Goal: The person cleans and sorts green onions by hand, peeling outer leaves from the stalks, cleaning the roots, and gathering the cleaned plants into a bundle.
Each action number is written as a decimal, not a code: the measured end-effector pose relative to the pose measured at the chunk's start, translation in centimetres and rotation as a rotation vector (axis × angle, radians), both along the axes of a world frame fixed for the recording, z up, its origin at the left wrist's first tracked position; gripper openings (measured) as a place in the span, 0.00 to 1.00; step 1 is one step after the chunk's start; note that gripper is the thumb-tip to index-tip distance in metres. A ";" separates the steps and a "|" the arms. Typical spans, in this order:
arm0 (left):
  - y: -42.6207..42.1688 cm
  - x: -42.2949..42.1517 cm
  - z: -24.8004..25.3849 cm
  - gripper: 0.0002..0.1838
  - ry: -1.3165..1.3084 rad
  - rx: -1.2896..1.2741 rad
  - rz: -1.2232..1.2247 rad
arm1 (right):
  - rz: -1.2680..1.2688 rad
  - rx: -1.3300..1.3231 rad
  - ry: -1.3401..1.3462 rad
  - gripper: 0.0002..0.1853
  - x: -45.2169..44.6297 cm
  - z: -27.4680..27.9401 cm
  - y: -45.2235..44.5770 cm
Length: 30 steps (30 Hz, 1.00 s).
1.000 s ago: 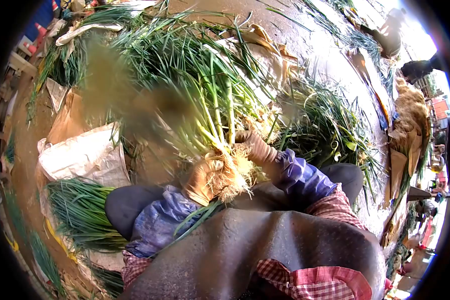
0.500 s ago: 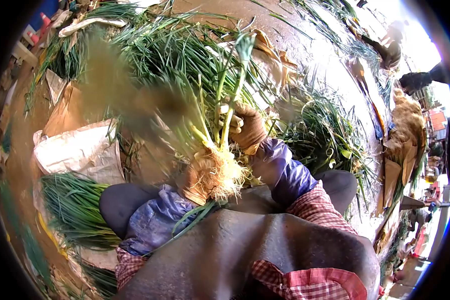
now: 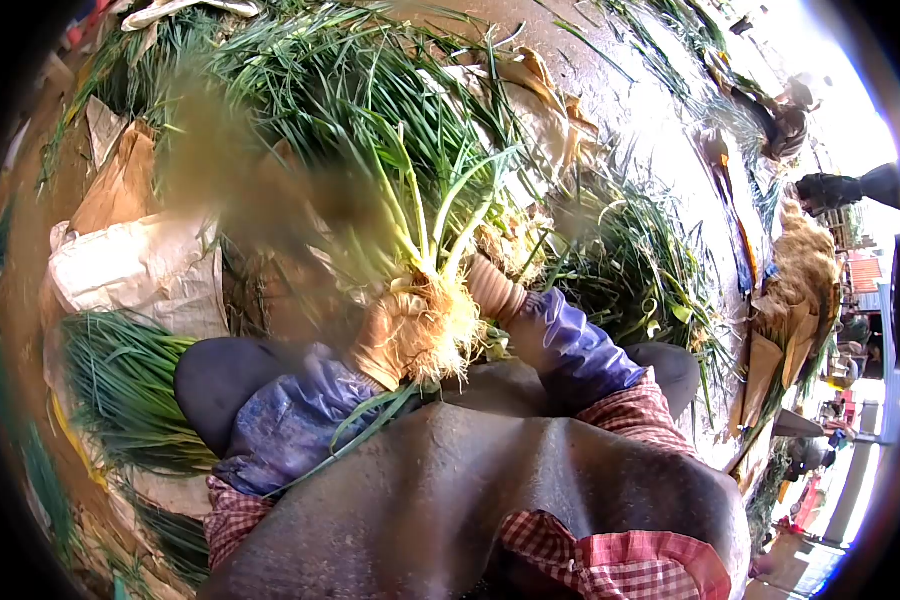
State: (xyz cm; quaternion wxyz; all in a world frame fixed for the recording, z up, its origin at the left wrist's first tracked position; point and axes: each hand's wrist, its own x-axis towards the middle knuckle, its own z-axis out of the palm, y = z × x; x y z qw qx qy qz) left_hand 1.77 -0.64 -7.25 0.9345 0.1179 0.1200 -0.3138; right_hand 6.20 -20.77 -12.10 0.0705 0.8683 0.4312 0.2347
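Observation:
A bunch of spring onions (image 3: 442,318) stands upright before my lap, its tangled pale roots toward me and its green stalks pointing away. My left hand (image 3: 392,335), in a tan glove, is closed around the root end. Close against the right side of the bunch is my right hand (image 3: 494,288), also gloved; its fingers are hidden behind the roots and stalks. More pale roots (image 3: 515,245) lie just beyond the right hand. A dark apron (image 3: 400,490) covers my lap, and a loose green leaf lies across my left sleeve.
A large heap of spring onions (image 3: 310,85) spreads ahead, partly behind a brown blur. Another green pile (image 3: 640,265) lies to the right. At left are a tied-looking green bundle (image 3: 130,385) and a pale sack (image 3: 155,275). Another person (image 3: 785,120) is at the far right.
My right hand has come down from the stalks to beside the roots, and its fingers are now out of sight. The stalks have spread apart. My left hand keeps its hold.

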 end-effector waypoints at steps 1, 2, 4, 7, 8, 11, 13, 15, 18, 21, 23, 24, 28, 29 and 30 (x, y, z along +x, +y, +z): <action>0.0 -0.1 -0.2 0.19 0.002 0.000 -0.002 | -0.008 -0.185 0.046 0.13 -0.4 -1.0 -0.2; 0.0 -0.2 -0.3 0.19 0.026 0.062 -0.001 | -0.003 -0.363 0.099 0.13 -0.8 -1.7 -0.3; 0.3 -0.4 -0.4 0.20 0.084 0.144 -0.017 | -0.097 -0.292 0.581 0.13 -1.6 -3.1 -0.7; 0.0 0.2 -0.3 0.18 0.087 0.022 -0.026 | -0.266 -0.308 1.247 0.11 -4.2 -1.1 -0.5; -0.1 0.4 -0.2 0.18 0.086 -0.041 -0.029 | -0.357 -0.449 1.328 0.12 -5.0 1.4 -0.2; 0.8 0.3 -0.3 0.18 -0.027 0.195 -0.101 | -0.554 -0.539 1.320 0.14 -2.9 6.4 -1.2; 0.4 0.0 0.2 0.19 0.014 0.174 -0.081 | -0.623 0.334 1.254 0.13 -1.6 4.4 -3.8; -0.3 0.2 1.4 0.21 0.067 0.132 -0.043 | -0.672 1.034 1.333 0.20 -0.2 11.0 -2.8; -0.6 0.3 1.3 0.22 0.082 0.251 -0.083 | -0.724 0.991 1.370 0.30 1.2 9.5 -1.7; -0.9 0.4 1.2 0.19 0.088 0.458 -0.162 | -0.812 0.868 1.587 0.24 2.2 9.3 -0.8; -0.8 0.2 0.2 0.18 0.072 0.380 -0.191 | -0.842 1.011 1.671 0.16 2.0 8.7 -0.7; -0.7 0.2 -0.2 0.17 0.061 0.427 -0.216 | -0.842 1.070 1.683 0.15 1.8 8.5 -0.7; -0.6 0.2 0.5 0.17 -0.087 0.682 -0.241 | -0.886 1.066 1.445 0.12 0.9 9.4 0.2; -0.6 0.2 0.8 0.17 -0.086 0.679 -0.240 | -0.888 1.062 1.444 0.12 0.7 9.1 0.3; -0.7 0.2 1.0 0.17 -0.084 0.654 -0.223 | -0.802 0.882 1.199 0.12 0.5 8.6 0.3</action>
